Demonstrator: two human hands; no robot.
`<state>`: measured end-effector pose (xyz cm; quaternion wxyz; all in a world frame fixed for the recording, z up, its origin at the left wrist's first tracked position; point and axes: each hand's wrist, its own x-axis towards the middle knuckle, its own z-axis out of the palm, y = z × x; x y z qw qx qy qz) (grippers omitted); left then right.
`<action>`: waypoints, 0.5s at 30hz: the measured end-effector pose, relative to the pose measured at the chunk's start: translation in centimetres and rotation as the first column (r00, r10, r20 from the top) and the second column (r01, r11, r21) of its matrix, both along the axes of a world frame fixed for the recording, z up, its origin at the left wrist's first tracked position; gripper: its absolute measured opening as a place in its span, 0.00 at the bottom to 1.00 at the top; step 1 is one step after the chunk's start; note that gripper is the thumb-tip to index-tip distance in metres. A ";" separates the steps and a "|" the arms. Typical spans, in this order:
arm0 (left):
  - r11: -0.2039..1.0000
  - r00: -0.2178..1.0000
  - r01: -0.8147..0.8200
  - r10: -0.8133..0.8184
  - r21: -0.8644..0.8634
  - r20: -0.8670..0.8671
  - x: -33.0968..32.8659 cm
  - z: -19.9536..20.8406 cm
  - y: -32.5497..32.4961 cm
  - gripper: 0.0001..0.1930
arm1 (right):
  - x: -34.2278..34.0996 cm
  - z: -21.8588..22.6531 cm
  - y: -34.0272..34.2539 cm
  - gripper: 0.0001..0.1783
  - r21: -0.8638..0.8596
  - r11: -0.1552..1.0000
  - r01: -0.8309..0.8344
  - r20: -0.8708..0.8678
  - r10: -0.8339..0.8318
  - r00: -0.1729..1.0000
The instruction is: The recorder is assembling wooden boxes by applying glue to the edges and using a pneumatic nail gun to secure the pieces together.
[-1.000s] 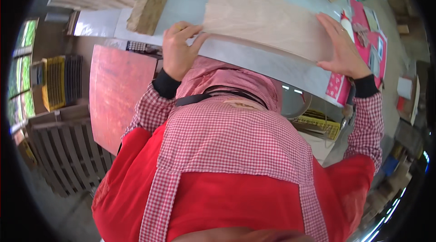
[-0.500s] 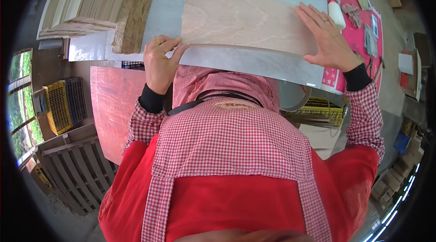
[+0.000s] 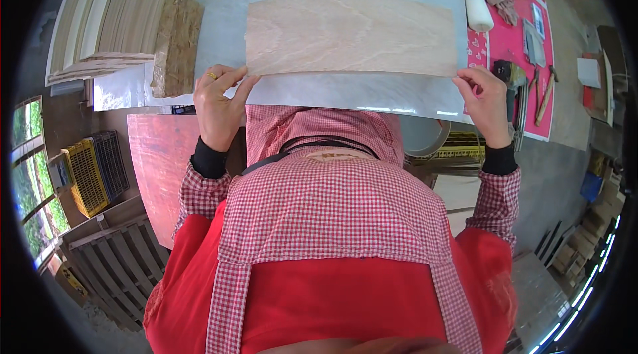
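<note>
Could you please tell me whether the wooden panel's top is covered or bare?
Bare: grain shows across the wooden panel, with nothing lying on it.

A: Light sources?
B: Daylight, admitted by the window (image 3: 46,188) at left; white light strips (image 3: 586,297) recorded at lower right.
A: Glare?
B: White streaks, noted on the grey tabletop (image 3: 226,18) at its far side and along its near edge.
A: Shadow?
B: Dimness, found beneath the tabletop; the pale wooden board (image 3: 352,35) is evenly lit.
A: Distortion?
B: Straight edges bowed, corners blacked out, detail softened toward the rim
</note>
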<state>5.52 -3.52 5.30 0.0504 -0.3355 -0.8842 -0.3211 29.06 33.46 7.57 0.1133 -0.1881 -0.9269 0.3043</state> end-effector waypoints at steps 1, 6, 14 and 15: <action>1.000 1.000 -0.001 0.001 0.010 0.015 0.0 -0.1 0.0 0.09 | 0.0 -0.1 0.1 0.08 0.001 1.000 0.001 -0.002 -0.001 1.000; 0.997 0.997 -0.021 0.015 0.073 0.081 0.3 -0.4 0.0 0.09 | 0.1 -0.3 0.3 0.06 -0.019 1.000 -0.023 -0.007 0.023 1.000; 0.990 0.995 -0.041 0.053 0.134 -0.086 1.2 -1.8 -0.7 0.10 | 0.0 -0.3 0.1 0.04 0.150 0.982 -0.118 -0.055 0.128 0.990; 0.989 0.994 -0.025 0.040 0.144 -0.100 1.1 -1.7 -0.7 0.09 | -0.2 -0.4 0.0 0.04 0.213 0.968 -0.134 -0.082 0.154 0.985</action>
